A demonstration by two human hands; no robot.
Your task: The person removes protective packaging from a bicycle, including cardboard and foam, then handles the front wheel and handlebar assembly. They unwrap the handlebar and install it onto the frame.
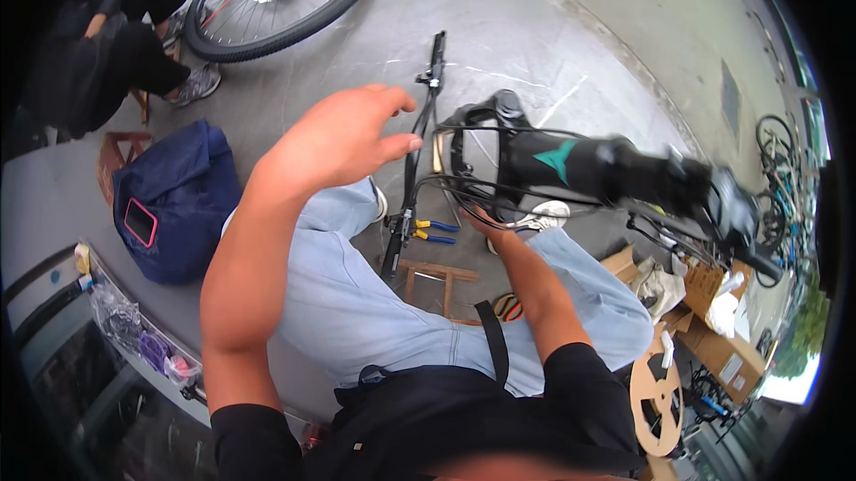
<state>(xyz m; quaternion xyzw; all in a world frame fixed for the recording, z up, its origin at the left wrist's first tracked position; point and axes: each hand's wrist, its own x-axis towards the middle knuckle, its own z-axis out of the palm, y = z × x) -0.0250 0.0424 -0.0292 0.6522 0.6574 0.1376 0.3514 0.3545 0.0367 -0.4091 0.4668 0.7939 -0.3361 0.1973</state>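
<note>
The black bicycle frame with a teal mark (571,164) lies across the person's knees, right of centre. The right hand (486,222) reaches under its cables; its grip cannot be told. The left hand (343,138) hovers open, fingers spread, holding nothing, beside the black handlebar (419,142). Blue-and-yellow pliers (434,231) lie on the grey floor (517,26) near a wooden stool (437,278). A navy bag (178,200) sits left.

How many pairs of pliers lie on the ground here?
2: blue-and-yellow-handled pliers on the concrete beside the handlebar, and red-and-black-handled pliers by the wooden stool near the person's right knee. Others may be hidden under the legs.
</note>
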